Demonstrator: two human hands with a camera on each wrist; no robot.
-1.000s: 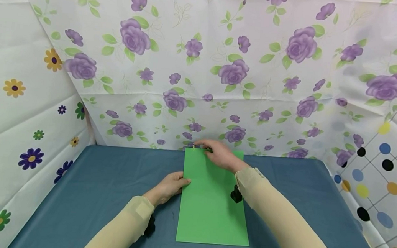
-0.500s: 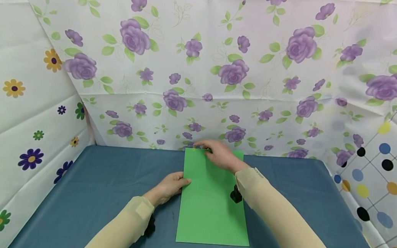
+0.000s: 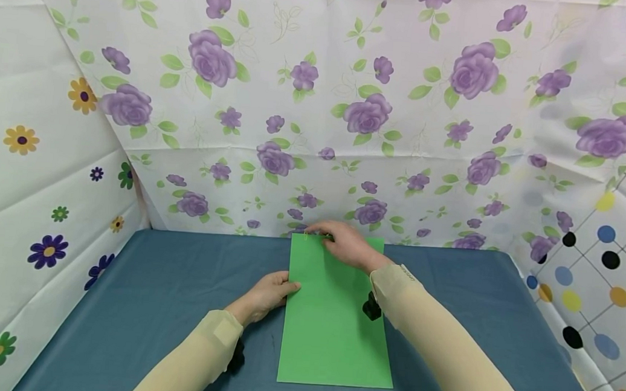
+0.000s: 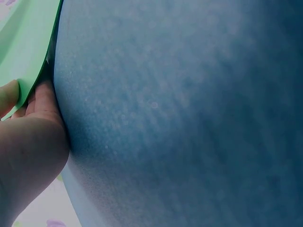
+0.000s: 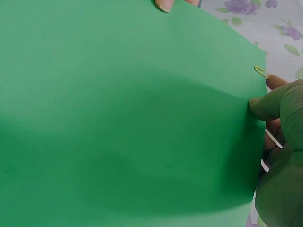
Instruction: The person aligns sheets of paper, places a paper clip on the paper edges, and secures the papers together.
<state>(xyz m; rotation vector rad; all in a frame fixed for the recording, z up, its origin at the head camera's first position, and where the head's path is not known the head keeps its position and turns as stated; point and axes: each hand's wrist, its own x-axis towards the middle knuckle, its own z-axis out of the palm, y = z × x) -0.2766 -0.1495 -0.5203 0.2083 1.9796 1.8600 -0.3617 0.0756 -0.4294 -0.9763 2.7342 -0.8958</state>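
A green sheet of paper (image 3: 331,330) lies lengthwise at the middle of the table. My left hand (image 3: 268,295) pinches its left edge, thumb on top and fingers underneath, as the left wrist view also shows. At the far edge my right hand (image 3: 350,246) holds the sheet, with the thumb (image 5: 260,108) on its face and the other fingers behind. A yellow paper clip (image 5: 261,71) sits over that edge near the corner, and my right index fingertip touches its outer end. Behind the edge, the rest of the right fingers are partly hidden.
Blue cloth (image 3: 192,284) covers the table. A floral sheet (image 3: 320,99) hangs along the back edge, with patterned sheets at left and right. Black wrist cameras (image 3: 372,307) sit under both sleeves.
Both hands and the green paper stay in place. At the far edge, the yellow clip looks slightly shifted or tilted beneath my right index finger.
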